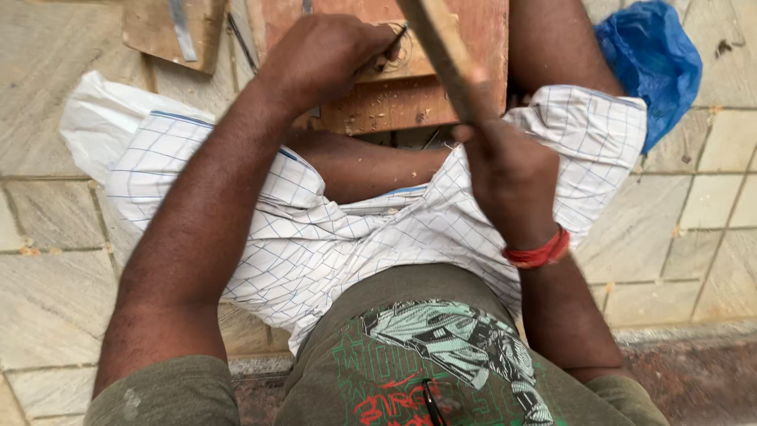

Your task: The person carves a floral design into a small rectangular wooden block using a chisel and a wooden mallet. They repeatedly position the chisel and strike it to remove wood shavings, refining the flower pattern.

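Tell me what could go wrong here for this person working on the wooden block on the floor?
The left hand rests on the reddish wooden block, close under the long wooden handle gripped by the right hand; a stray swing might hit the fingers. The block sits between bare legs, so a slip could strike a leg. Wood chips on it may fly up.

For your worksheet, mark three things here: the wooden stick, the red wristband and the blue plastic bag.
wooden stick [445, 55], head view, mid shaft.
red wristband [538, 253], head view, front of the band.
blue plastic bag [654, 63], head view, middle of the crumpled plastic.
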